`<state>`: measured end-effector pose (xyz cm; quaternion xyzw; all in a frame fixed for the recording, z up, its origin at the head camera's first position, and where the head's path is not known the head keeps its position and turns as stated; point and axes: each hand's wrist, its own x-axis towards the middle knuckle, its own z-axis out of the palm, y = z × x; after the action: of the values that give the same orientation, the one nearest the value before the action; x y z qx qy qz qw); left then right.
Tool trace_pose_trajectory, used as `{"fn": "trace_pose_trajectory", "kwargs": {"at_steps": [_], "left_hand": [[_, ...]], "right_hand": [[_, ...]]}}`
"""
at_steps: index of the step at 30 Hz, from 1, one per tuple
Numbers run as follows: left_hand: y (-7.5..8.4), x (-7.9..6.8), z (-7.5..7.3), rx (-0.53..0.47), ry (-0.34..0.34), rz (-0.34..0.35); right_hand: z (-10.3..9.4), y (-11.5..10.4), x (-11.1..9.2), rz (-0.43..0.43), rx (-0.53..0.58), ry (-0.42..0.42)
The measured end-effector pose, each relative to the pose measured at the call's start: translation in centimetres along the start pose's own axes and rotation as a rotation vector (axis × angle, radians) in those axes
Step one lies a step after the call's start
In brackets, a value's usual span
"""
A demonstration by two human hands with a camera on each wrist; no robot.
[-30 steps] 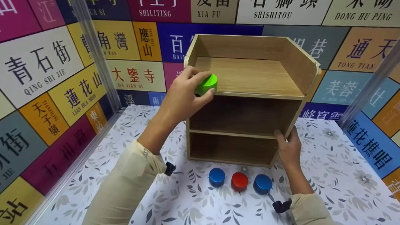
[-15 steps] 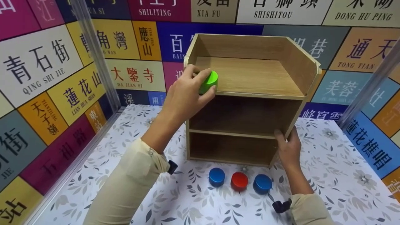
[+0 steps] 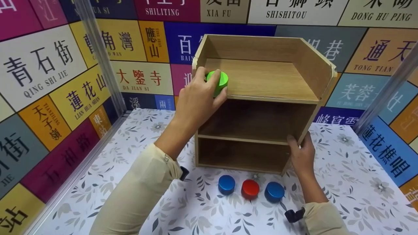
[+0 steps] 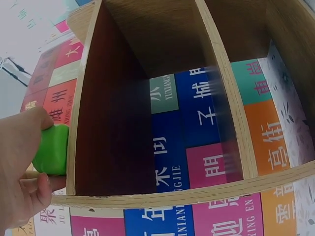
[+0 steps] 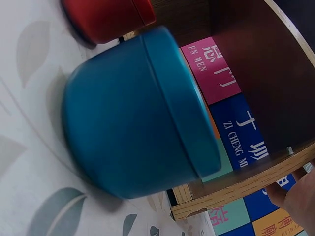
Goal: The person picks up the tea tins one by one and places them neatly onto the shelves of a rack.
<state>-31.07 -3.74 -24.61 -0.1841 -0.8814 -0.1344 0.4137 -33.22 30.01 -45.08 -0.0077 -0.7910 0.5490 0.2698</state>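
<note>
Leaf-print tabletop [image 3: 343, 182]: left hand [image 3: 196, 101] pinches a green cap [image 3: 218, 81] at the wooden shelf unit [image 3: 261, 78] top's front-left corner. Right hand [image 3: 302, 156] grips its lower right side; setting down appears imminent, needing a flat release.

Head view: bright, even light from above, colours strong, focus sharp across the frame. Soft short shadows only, e.g. under the three caps on the desk [image 3: 343, 176]. Top tier of the wooden shelf [image 3: 261, 78] well lit; its two lower bays fall dark, esp. at the back. Slight wide-angle bend at the edges; wall lines lean outward left and right. Left wrist view: shelf boards close and soft, motion smear on the middle upright, sky-white glare top left, left side panel in deep shadow. Right wrist view: blue cap [image 5: 133, 118] v. close, out of focus, edges blurred; shelf interior behind it dim.
</note>
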Motion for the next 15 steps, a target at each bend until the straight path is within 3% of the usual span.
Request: {"fn": "trace_pose_trajectory", "kwargs": {"at_steps": [15], "left_hand": [[0.3,0.2,1.4,0.048,0.042,-0.018]], "right_hand": [[-0.2,0.1,0.1,0.011,-0.006,-0.007]]}}
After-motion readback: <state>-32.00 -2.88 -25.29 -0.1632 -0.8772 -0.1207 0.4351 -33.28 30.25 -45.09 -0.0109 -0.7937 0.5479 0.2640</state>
